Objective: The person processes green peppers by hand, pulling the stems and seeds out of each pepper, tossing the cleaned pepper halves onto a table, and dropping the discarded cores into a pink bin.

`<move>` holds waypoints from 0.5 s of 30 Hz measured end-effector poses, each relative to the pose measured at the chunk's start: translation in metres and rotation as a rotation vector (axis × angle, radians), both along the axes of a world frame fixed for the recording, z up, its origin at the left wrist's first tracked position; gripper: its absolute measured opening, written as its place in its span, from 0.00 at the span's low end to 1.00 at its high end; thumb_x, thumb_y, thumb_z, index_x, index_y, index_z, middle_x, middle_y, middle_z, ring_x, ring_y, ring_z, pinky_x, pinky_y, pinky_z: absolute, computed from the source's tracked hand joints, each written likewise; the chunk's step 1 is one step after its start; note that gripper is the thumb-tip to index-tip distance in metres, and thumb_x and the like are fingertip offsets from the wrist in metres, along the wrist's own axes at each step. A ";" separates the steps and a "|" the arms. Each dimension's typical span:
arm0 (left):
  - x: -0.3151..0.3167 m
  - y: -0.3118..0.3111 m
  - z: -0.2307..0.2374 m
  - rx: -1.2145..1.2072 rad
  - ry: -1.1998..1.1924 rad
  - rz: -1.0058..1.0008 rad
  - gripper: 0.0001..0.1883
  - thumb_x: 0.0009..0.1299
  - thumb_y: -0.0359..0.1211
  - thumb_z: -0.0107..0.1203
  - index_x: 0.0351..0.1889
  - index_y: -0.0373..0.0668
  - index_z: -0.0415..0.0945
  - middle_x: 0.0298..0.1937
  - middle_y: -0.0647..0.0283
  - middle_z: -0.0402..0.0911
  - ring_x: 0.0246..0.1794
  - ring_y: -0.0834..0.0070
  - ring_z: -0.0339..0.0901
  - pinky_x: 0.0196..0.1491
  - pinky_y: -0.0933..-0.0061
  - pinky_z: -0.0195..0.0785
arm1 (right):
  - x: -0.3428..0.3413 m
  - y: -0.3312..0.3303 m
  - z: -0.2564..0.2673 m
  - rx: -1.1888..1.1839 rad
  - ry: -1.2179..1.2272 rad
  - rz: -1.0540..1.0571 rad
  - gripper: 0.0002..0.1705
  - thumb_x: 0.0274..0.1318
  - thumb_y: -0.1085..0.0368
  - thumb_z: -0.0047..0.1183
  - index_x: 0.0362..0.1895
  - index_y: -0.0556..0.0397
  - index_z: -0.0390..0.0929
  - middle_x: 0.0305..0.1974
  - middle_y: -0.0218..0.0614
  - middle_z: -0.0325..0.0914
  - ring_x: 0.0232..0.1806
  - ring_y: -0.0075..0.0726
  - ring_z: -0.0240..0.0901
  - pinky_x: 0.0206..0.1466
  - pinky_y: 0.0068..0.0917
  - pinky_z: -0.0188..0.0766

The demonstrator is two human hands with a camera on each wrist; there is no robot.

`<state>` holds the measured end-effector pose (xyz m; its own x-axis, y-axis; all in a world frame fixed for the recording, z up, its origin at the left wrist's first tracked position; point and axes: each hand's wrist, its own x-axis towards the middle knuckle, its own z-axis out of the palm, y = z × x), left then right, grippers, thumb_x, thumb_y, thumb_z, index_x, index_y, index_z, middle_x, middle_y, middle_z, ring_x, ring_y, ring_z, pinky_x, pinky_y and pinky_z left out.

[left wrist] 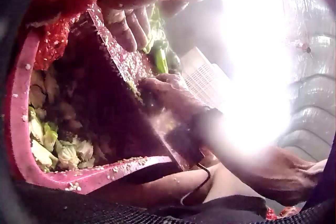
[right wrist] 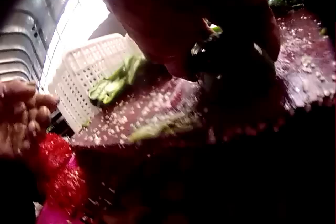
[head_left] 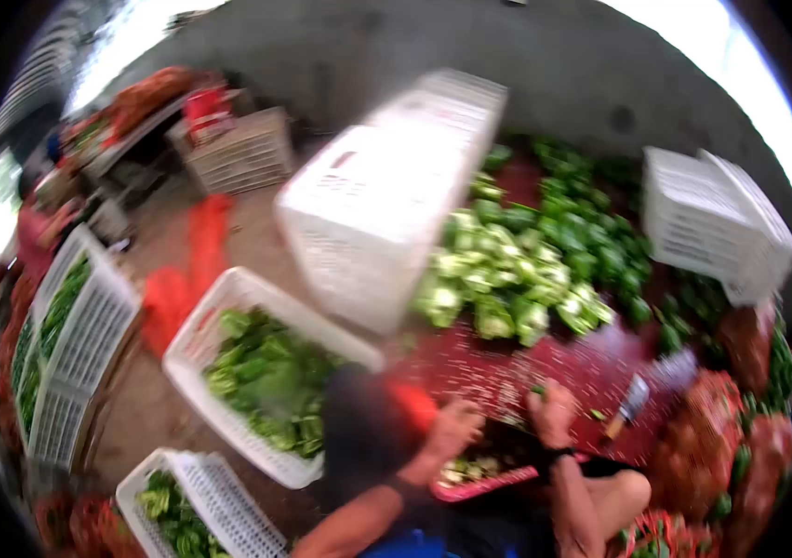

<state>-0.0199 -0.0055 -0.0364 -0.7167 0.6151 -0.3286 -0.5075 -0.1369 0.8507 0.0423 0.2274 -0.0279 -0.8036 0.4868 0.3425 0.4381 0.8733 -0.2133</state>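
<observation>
In the head view my left hand hangs over the near edge of a red board with loosely bent fingers, holding nothing visible. My right hand, just right of it, grips a green pepper, mostly hidden by the fingers. The right wrist view shows this hand dark, with a bit of green between its fingers. Beneath the board edge, a pink tub holds pale cores and scraps. A knife lies on the board to the right. Split light-green peppers are piled beyond the hands.
Whole dark-green peppers lie behind the split ones. A white crate of green pieces stands at left, a large white crate beyond it. Red net sacks stand at right. Another person is at far left.
</observation>
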 end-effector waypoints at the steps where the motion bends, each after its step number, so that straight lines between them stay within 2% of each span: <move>1: 0.003 0.001 0.002 -0.078 0.011 0.000 0.14 0.73 0.36 0.57 0.51 0.38 0.75 0.40 0.60 0.82 0.31 0.76 0.80 0.35 0.74 0.76 | -0.005 0.003 -0.005 -0.089 0.103 0.077 0.12 0.51 0.59 0.60 0.33 0.52 0.75 0.26 0.46 0.76 0.30 0.57 0.73 0.35 0.53 0.69; 2: 0.004 0.001 0.009 -0.116 0.093 0.012 0.13 0.72 0.35 0.58 0.49 0.37 0.77 0.37 0.59 0.83 0.31 0.74 0.80 0.35 0.71 0.75 | -0.014 -0.002 0.003 -0.285 0.035 0.013 0.14 0.53 0.59 0.60 0.39 0.53 0.76 0.28 0.46 0.78 0.31 0.53 0.75 0.36 0.48 0.71; 3: 0.005 0.003 0.005 -0.185 0.215 -0.010 0.12 0.69 0.34 0.59 0.46 0.37 0.78 0.33 0.57 0.82 0.30 0.73 0.80 0.35 0.68 0.74 | -0.030 -0.004 0.002 -0.317 0.105 0.062 0.15 0.57 0.58 0.57 0.45 0.53 0.79 0.34 0.52 0.81 0.34 0.59 0.78 0.37 0.51 0.73; 4: 0.007 0.006 0.001 -0.199 0.287 -0.022 0.11 0.68 0.34 0.60 0.43 0.38 0.78 0.30 0.57 0.81 0.29 0.73 0.80 0.35 0.66 0.73 | -0.047 -0.023 0.028 -0.378 0.170 0.150 0.17 0.59 0.59 0.56 0.49 0.55 0.78 0.36 0.49 0.82 0.33 0.54 0.79 0.37 0.47 0.75; 5: 0.008 0.006 0.002 -0.269 0.416 -0.060 0.11 0.71 0.32 0.57 0.48 0.37 0.76 0.32 0.63 0.80 0.29 0.78 0.77 0.34 0.73 0.72 | -0.068 -0.049 0.069 -0.435 0.234 0.230 0.19 0.61 0.60 0.55 0.52 0.57 0.77 0.37 0.47 0.83 0.32 0.48 0.80 0.36 0.43 0.76; 7: 0.011 0.004 0.001 -0.226 0.290 -0.118 0.10 0.71 0.32 0.56 0.44 0.36 0.76 0.31 0.63 0.80 0.28 0.78 0.77 0.34 0.72 0.72 | -0.105 -0.094 0.127 -0.554 0.352 0.268 0.18 0.64 0.65 0.52 0.55 0.60 0.75 0.39 0.42 0.84 0.36 0.36 0.81 0.39 0.34 0.78; 8: 0.013 0.005 -0.011 -0.159 0.222 -0.100 0.12 0.65 0.35 0.59 0.42 0.38 0.77 0.29 0.59 0.79 0.32 0.68 0.78 0.37 0.64 0.72 | -0.120 -0.119 0.155 -0.718 0.411 0.277 0.21 0.65 0.64 0.53 0.58 0.61 0.74 0.42 0.43 0.83 0.38 0.35 0.79 0.42 0.32 0.77; 9: 0.012 0.006 -0.026 -0.138 0.425 -0.038 0.12 0.65 0.34 0.58 0.43 0.39 0.77 0.30 0.60 0.79 0.32 0.68 0.78 0.37 0.63 0.72 | -0.133 -0.140 0.176 -0.877 0.469 0.278 0.23 0.65 0.64 0.54 0.61 0.63 0.73 0.44 0.44 0.83 0.40 0.33 0.78 0.45 0.29 0.76; 11: 0.009 0.012 -0.046 -0.061 0.825 0.080 0.11 0.65 0.32 0.56 0.44 0.39 0.76 0.31 0.61 0.78 0.32 0.67 0.77 0.37 0.62 0.72 | -0.161 -0.160 0.184 -0.974 0.449 0.495 0.23 0.66 0.65 0.54 0.62 0.62 0.72 0.45 0.41 0.83 0.41 0.30 0.77 0.45 0.26 0.76; 13: 0.006 0.008 -0.016 -0.061 0.550 0.030 0.13 0.68 0.28 0.55 0.49 0.37 0.75 0.38 0.60 0.79 0.38 0.71 0.76 0.42 0.65 0.72 | -0.179 -0.169 0.182 -0.884 0.525 0.644 0.20 0.64 0.68 0.55 0.59 0.62 0.75 0.43 0.40 0.83 0.40 0.28 0.77 0.46 0.25 0.75; 14: 0.005 0.005 0.001 -0.065 0.412 0.019 0.13 0.69 0.26 0.55 0.51 0.36 0.74 0.42 0.59 0.80 0.41 0.72 0.76 0.45 0.67 0.72 | -0.186 -0.155 0.178 -0.638 0.512 0.587 0.18 0.63 0.69 0.56 0.56 0.61 0.77 0.41 0.40 0.82 0.38 0.29 0.76 0.45 0.26 0.74; 15: 0.004 -0.006 0.033 -0.075 0.232 -0.006 0.13 0.71 0.28 0.54 0.52 0.35 0.74 0.40 0.60 0.80 0.38 0.75 0.75 0.43 0.70 0.72 | -0.190 -0.139 0.171 -0.394 0.492 0.534 0.15 0.62 0.70 0.57 0.53 0.60 0.79 0.39 0.39 0.81 0.37 0.30 0.76 0.44 0.28 0.74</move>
